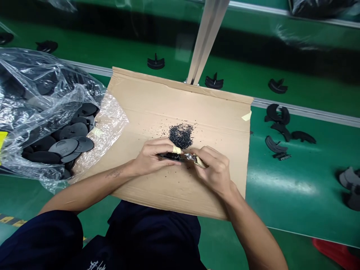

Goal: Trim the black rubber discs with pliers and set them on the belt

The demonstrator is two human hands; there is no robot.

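My left hand (154,156) is closed on a thin black plastic disc (170,156), held nearly edge-on above the cardboard (140,108). Pale tape wraps one of its fingertips. My right hand (215,168) grips small nippers (191,156), whose shiny metal head meets the disc's right edge. Fingers cover most of the nippers' handles, and the contact point is partly hidden. Just beyond both hands lies a heap of tiny black plastic clippings (181,135), with loose bits scattered around it.
On the left, a clear plastic bag (56,101) spills black discs (64,147) onto the cardboard. Curved black parts (277,114) lie on the green table (284,180) at right, and more stand behind the metal rail. An upright metal post (206,41) rises at the cardboard's back edge.
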